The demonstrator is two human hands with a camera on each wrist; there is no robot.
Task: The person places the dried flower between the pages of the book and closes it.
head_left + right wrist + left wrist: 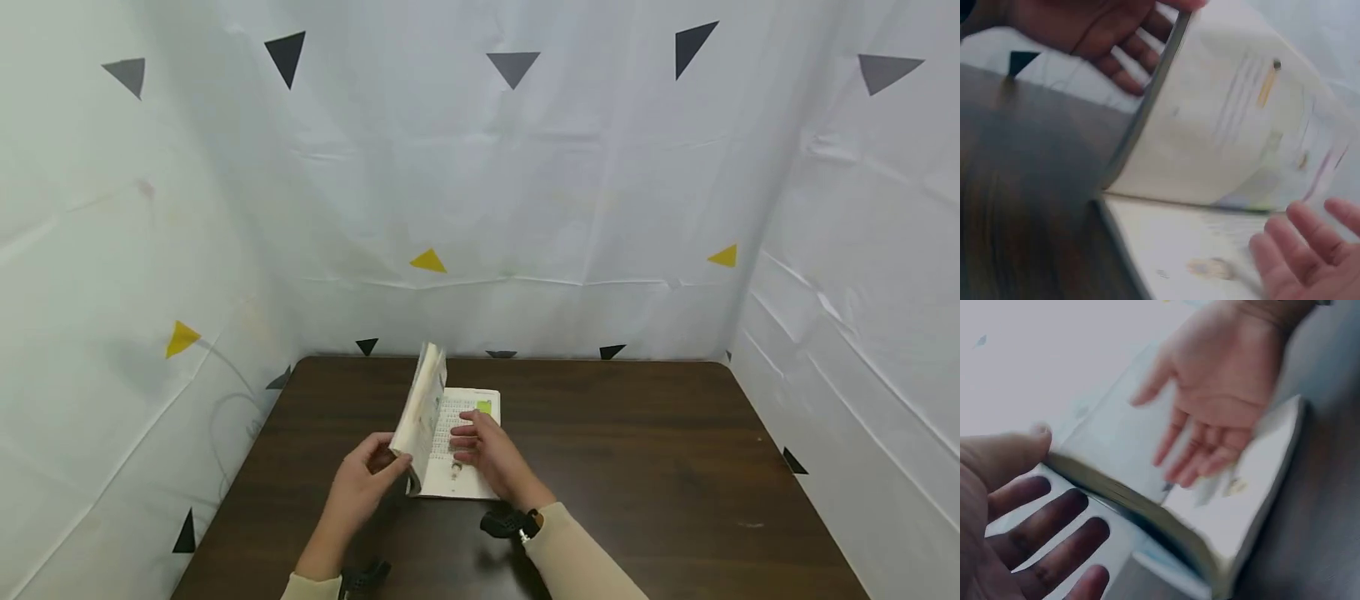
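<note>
An open book [442, 483] with printed pages lies on the table. Its left-hand stack of pages [417, 417] stands raised at a steep tilt. My left hand [358, 483] pinches the near edge of that stack, thumb on the page side and fingers behind, as the left wrist view also has it. Over the right-hand page, my right hand [495, 458] spreads its fingers loosely and holds nothing. In the right wrist view, the raised page [1229, 119] carries text and coloured drawings, blurred. The right hand [1310, 262] is low at the right there, palm toward the book.
The dark brown wooden table [637, 467] extends to both sides of the book. White sheeting [600, 183] with black, grey and yellow triangles walls in the back and sides. Each wrist wears a black strapped device [510, 523].
</note>
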